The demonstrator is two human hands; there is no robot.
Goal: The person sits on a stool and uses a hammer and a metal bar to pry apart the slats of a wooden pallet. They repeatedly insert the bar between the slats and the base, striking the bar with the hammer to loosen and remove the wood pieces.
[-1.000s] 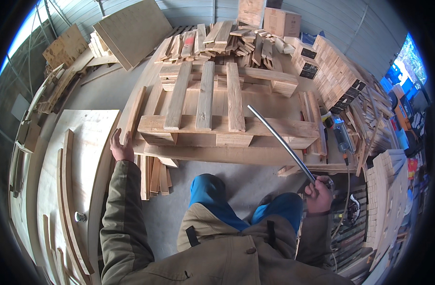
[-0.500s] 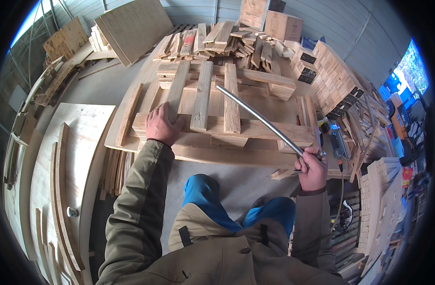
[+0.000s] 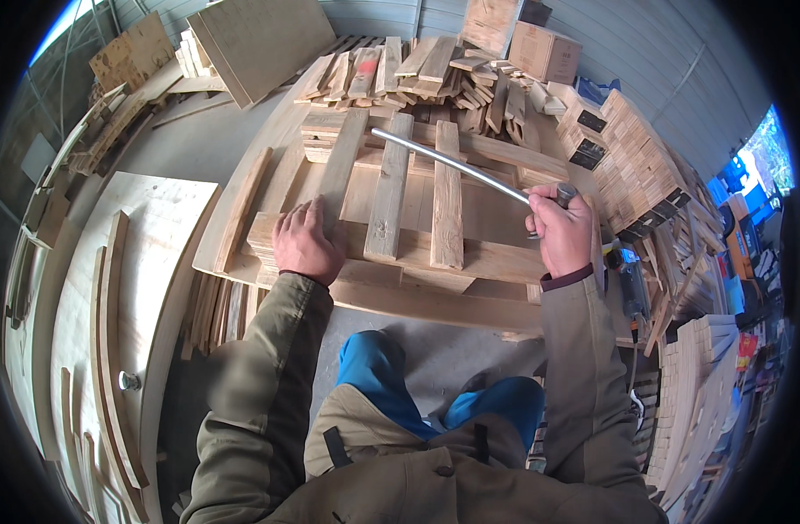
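Three slats lay spaced across the frame, its right part seemingly left to cover; the left hand rested fingers, clamped or not unclear, at its near-left corner, the right hand's fingers clamped a rod above it.

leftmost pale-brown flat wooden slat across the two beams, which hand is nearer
Left. The left hand is at the near end of the slat; the right hand is farther off to the right, around a slim silver metal rod.
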